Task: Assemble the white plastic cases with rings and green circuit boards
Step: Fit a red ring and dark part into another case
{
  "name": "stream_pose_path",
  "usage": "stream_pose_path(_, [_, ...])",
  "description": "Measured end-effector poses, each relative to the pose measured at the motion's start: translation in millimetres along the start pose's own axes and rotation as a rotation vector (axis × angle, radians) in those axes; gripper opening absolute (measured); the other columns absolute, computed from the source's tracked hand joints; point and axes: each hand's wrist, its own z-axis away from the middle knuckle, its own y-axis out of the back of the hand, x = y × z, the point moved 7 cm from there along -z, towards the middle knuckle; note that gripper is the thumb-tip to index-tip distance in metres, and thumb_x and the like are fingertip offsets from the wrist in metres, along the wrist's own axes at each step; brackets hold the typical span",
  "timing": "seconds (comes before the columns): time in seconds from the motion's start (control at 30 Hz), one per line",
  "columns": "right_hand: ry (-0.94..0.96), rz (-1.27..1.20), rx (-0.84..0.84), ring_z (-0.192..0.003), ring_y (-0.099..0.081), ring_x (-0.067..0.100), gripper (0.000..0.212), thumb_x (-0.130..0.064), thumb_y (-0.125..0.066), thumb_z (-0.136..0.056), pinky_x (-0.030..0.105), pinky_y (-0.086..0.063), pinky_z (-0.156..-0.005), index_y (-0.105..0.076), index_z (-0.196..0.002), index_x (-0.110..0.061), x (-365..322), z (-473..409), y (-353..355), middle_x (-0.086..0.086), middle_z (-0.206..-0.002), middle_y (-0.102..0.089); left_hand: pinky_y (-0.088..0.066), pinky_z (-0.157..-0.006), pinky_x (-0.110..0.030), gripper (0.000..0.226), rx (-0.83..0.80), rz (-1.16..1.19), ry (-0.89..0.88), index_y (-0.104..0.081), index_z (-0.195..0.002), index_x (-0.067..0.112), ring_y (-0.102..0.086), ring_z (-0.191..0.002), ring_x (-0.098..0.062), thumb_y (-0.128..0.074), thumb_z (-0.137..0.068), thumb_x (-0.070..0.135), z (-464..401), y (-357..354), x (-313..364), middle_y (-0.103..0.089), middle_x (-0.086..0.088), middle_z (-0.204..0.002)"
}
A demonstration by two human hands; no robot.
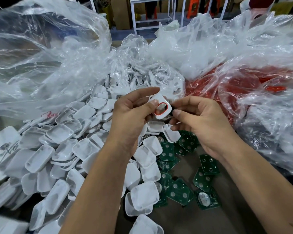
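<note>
Left hand (130,114) pinches the white case half (160,107) above the tabletop pile, copper ring (161,108) seated inside, while right hand (198,122) pinches a small dark part at its edge; press evenly, keeping ring flat.

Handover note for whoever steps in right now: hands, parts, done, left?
Left hand holds a white case with a red ring lying in it.
Right hand pinches a small dark part at the case's edge; what it is, I can't tell.
Loose white cases are piled on the left, green circuit boards front centre.
Done: ring in case.
Left: board not yet fitted.
</note>
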Motion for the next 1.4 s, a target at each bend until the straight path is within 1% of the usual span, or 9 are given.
stream_pose_path(0.13, [-0.038,0.033,-0.059,-0.079,-0.075,0.020,0.022,0.007,-0.063,-0.097,0.026,-0.061,-0.066,-0.080,-0.102,-0.008,1,1,-2,0.012,-0.093,-0.080,-0.063,-0.078,-0.041,0.018,0.014,-0.148,-0.039,-0.073,-0.105,0.012,-0.077,-0.083,-0.027,-0.069,-0.093,-0.002,-1,0,0,-0.080,-0.011,-0.092])
stream_pose_path(0.27, [-0.065,-0.033,-0.081,-0.080,-0.075,0.020,0.022,0.007,-0.061,-0.099,0.025,-0.061,-0.072,-0.078,-0.105,-0.005,3,2,-4,0.014,-0.096,-0.080,-0.054,-0.060,-0.021,0.017,0.024,-0.167,-0.050,-0.075,-0.098,0.014,-0.075,-0.071,-0.016,-0.072,-0.091,-0.002,0,2,0,-0.080,-0.009,-0.087])
stream_pose_path(0.37, [-0.044,-0.040,-0.064,-0.081,-0.074,0.022,0.022,0.006,-0.064,-0.097,0.028,-0.060,-0.073,-0.074,-0.110,-0.008,1,1,-4,0.012,-0.095,-0.079,-0.057,-0.064,-0.024,0.017,0.007,-0.147,-0.051,-0.076,-0.101,0.011,-0.077,-0.076,-0.022,-0.073,-0.090,-0.003,0,1,0,-0.080,-0.011,-0.089])
stream_pose_path(0.5, [-0.025,0.018,-0.089,-0.087,-0.073,0.026,0.024,0.007,-0.059,-0.100,0.038,-0.057,-0.080,-0.068,-0.115,-0.009,-1,1,-5,0.011,-0.097,-0.079,-0.058,-0.065,-0.023,0.016,0.024,-0.183,-0.048,-0.077,-0.101,0.009,-0.077,-0.077,-0.018,-0.075,-0.089,-0.001,0,0,-2,-0.080,-0.007,-0.088])
stream_pose_path(0.6, [-0.032,-0.012,-0.114,-0.090,-0.074,0.023,0.019,0.001,-0.059,-0.102,0.031,-0.059,-0.076,-0.068,-0.115,-0.010,-2,3,-9,0.011,-0.100,-0.079,-0.062,-0.072,-0.029,0.015,0.033,-0.240,-0.071,-0.077,-0.098,0.012,-0.078,-0.081,-0.022,-0.076,-0.089,0.000,0,-2,-3,-0.080,-0.005,-0.084])
stream_pose_path(0.77, [-0.009,0.048,-0.037,-0.090,-0.076,0.029,0.032,-0.004,-0.080,-0.087,0.031,-0.059,-0.077,-0.069,-0.115,-0.015,-3,4,-5,0.016,-0.098,-0.078,-0.057,-0.062,-0.021,0.014,0.032,-0.297,-0.073,-0.077,-0.096,0.017,-0.075,-0.070,-0.014,-0.078,-0.089,0.005,1,-4,-5,-0.079,-0.002,-0.081])
stream_pose_path(0.9, [-0.037,0.045,0.016,-0.084,-0.076,0.026,0.036,-0.004,-0.084,-0.082,0.032,-0.059,-0.074,-0.070,-0.114,-0.014,0,3,-1,0.013,-0.092,-0.078,-0.049,-0.054,-0.015,0.014,0.065,-0.307,-0.058,-0.076,-0.099,0.019,-0.069,-0.060,-0.008,-0.079,-0.089,0.010,1,-3,-7,-0.078,-0.003,-0.079])
stream_pose_path(1.13, [-0.067,-0.050,0.116,-0.082,-0.073,0.028,0.039,-0.010,-0.089,-0.069,0.027,-0.058,-0.064,-0.073,-0.106,-0.010,-4,3,9,0.024,-0.102,-0.076,-0.055,-0.064,-0.023,0.014,0.017,-0.216,0.033,-0.073,-0.101,0.008,-0.071,-0.069,-0.016,-0.080,-0.089,0.011,0,-5,-13,-0.079,-0.008,-0.085])
stream_pose_path(1.4, [-0.074,0.004,0.083,-0.079,-0.074,0.016,0.049,-0.021,-0.090,-0.056,0.019,-0.055,-0.064,-0.074,-0.101,-0.011,-7,4,7,0.008,-0.088,-0.077,-0.048,-0.054,-0.019,0.009,0.025,-0.184,0.073,-0.072,-0.095,0.003,-0.061,-0.057,-0.009,-0.077,-0.089,0.007,1,-7,-15,-0.074,-0.002,-0.075])
